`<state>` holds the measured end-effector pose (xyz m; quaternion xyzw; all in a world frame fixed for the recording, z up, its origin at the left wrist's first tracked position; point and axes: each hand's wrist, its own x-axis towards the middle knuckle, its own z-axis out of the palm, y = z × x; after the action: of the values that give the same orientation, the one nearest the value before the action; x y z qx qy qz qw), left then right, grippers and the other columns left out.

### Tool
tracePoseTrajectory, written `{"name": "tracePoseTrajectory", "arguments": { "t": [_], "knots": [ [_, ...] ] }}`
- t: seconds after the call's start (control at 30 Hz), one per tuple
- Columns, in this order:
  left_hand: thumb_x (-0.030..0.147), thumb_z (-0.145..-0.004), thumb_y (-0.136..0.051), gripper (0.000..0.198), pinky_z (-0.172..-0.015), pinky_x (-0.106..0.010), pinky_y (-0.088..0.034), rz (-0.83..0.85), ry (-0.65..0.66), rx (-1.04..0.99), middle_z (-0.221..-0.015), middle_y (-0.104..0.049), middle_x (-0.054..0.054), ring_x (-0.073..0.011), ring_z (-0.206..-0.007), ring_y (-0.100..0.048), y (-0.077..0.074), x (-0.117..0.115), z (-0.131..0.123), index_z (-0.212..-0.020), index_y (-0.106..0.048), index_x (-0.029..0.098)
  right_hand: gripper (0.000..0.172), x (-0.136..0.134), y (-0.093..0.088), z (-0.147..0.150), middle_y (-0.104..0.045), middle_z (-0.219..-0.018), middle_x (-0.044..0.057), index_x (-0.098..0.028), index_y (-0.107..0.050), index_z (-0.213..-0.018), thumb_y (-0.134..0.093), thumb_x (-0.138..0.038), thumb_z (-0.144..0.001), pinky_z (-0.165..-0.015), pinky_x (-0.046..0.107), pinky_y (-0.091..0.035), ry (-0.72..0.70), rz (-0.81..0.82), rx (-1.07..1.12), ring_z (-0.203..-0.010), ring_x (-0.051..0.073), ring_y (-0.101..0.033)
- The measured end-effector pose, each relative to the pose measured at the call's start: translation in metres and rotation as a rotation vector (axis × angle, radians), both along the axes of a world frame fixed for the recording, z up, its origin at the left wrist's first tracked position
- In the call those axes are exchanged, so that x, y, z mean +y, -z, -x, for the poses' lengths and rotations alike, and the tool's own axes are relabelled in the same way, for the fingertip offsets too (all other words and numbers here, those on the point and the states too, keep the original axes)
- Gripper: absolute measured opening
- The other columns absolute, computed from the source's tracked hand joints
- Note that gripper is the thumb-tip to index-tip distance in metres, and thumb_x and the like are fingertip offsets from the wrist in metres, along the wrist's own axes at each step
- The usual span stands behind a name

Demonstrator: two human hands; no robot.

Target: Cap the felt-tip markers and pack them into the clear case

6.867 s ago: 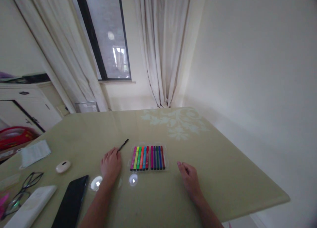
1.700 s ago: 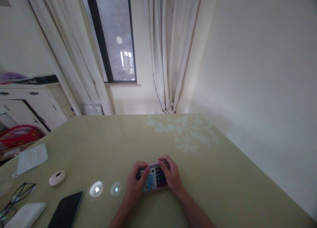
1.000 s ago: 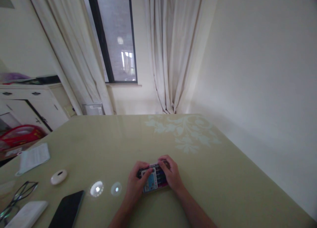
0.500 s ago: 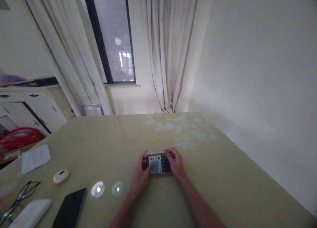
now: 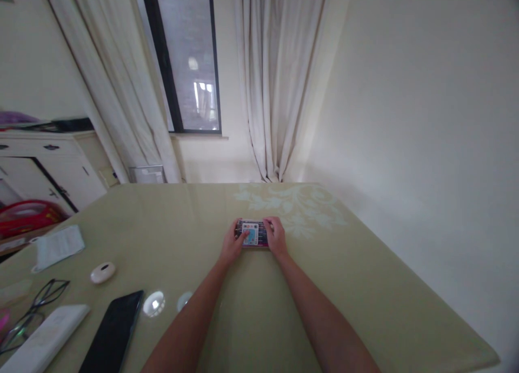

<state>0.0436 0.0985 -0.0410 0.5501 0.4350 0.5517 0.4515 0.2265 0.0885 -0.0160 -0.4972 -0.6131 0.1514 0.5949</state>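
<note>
A closed marker case [image 5: 253, 234] with a printed label on its lid lies flat on the pale green table [image 5: 365, 286], out toward the middle. My left hand [image 5: 232, 245] grips its left end, thumb on the lid. My right hand [image 5: 274, 236] grips the right end, fingers curled over the edge. Both arms are stretched forward. The markers inside show only as dark stripes beside the label.
At the near left lie a black phone [image 5: 112, 332], a white flat box [image 5: 44, 340], glasses [image 5: 34, 308], a small white oval case [image 5: 102, 272] and a folded paper [image 5: 59, 245]. White cupboard [image 5: 52, 167] and a red thing [image 5: 24, 221] stand left. Curtains [image 5: 279, 81] hang behind.
Both hands have pushed the closed marker case away from me across the table, and my arms are now stretched out. Much earlier the case lay open with the markers showing.
</note>
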Motion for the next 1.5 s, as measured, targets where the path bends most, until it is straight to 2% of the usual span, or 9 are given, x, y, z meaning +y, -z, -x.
{"name": "tracePoseTrajectory", "arguments": {
  "t": [0.13,0.53,0.7,0.8,1.03,1.17,1.3,1.5],
  "knots": [
    [0.055,-0.079,-0.079,0.070,-0.088,-0.041,-0.061,-0.014,-0.019,0.017,-0.113,-0.074,-0.012,-0.0256,-0.097,-0.073,-0.001,0.006,-0.002,-0.133,-0.058,0.017,0.025,0.009,0.001,-0.002,-0.068,-0.098,0.007,-0.023,-0.068,-0.096,-0.051,-0.041,-0.100,-0.091,0.036,-0.051,-0.001,-0.009,-0.018,-0.096,0.023,-0.063],
    [0.059,-0.077,-0.079,0.072,-0.091,-0.042,-0.060,-0.017,-0.027,0.019,-0.113,-0.075,-0.012,-0.0256,-0.097,-0.073,0.000,0.006,-0.003,-0.132,-0.059,0.017,0.030,0.009,0.003,-0.002,-0.064,-0.091,0.006,-0.023,-0.065,-0.088,-0.047,-0.042,-0.102,-0.091,0.036,-0.049,0.018,-0.014,-0.054,-0.093,0.023,-0.060],
    [0.064,-0.074,-0.081,0.077,-0.086,-0.042,-0.062,-0.007,-0.017,0.004,-0.109,-0.077,-0.012,-0.0253,-0.092,-0.075,-0.001,0.007,0.000,-0.132,-0.061,0.017,0.024,0.006,0.006,0.001,-0.066,-0.102,0.007,-0.022,-0.066,-0.102,-0.055,-0.043,-0.098,-0.092,0.036,-0.052,0.034,-0.005,-0.054,-0.098,0.022,-0.063],
    [0.064,-0.073,-0.082,0.080,-0.083,-0.042,-0.063,0.000,-0.020,0.008,-0.108,-0.077,-0.013,-0.0258,-0.091,-0.075,-0.001,0.007,0.000,-0.133,-0.061,0.016,0.028,0.004,0.009,-0.001,-0.066,-0.110,0.008,-0.021,-0.065,-0.110,-0.060,-0.044,-0.095,-0.091,0.036,-0.054,0.052,0.019,-0.044,-0.101,0.023,-0.065],
    [0.065,-0.075,-0.077,0.070,-0.081,-0.040,-0.062,-0.024,-0.060,0.061,-0.105,-0.078,-0.014,-0.0255,-0.089,-0.075,-0.004,0.005,-0.001,-0.122,-0.068,0.014,0.030,-0.002,0.017,-0.011,-0.066,-0.110,0.009,-0.021,-0.065,-0.111,-0.060,-0.047,-0.096,-0.092,0.038,-0.055,0.101,0.048,-0.093,-0.100,0.024,-0.066],
    [0.064,-0.082,-0.067,0.050,-0.076,-0.037,-0.058,-0.055,-0.138,0.143,-0.087,-0.076,-0.010,-0.0239,-0.080,-0.071,-0.009,0.001,0.002,-0.099,-0.072,0.017,0.032,-0.004,0.018,-0.032,-0.065,-0.110,0.009,-0.022,-0.064,-0.111,-0.059,-0.050,-0.096,-0.093,0.039,-0.054,0.165,0.048,-0.148,-0.100,0.024,-0.067],
    [0.056,-0.085,-0.059,0.035,-0.067,-0.031,-0.048,-0.079,-0.209,0.242,-0.067,-0.063,-0.002,-0.0201,-0.067,-0.060,-0.015,-0.003,0.003,-0.076,-0.063,0.022,0.037,-0.009,0.018,-0.076,-0.062,-0.110,0.010,-0.021,-0.062,-0.112,-0.054,-0.054,-0.097,-0.090,0.041,-0.055,0.297,0.067,-0.204,-0.098,0.026,-0.067],
    [0.052,-0.084,-0.055,0.038,-0.058,-0.027,-0.034,-0.101,-0.199,0.351,-0.057,-0.042,0.003,-0.0158,-0.058,-0.043,-0.019,-0.005,0.001,-0.059,-0.042,0.026,0.039,-0.029,0.014,-0.148,-0.060,-0.115,0.016,-0.018,-0.057,-0.116,-0.048,-0.053,-0.100,-0.085,0.043,-0.055,0.516,0.093,-0.339,-0.098,0.029,-0.066]
  ]
}}
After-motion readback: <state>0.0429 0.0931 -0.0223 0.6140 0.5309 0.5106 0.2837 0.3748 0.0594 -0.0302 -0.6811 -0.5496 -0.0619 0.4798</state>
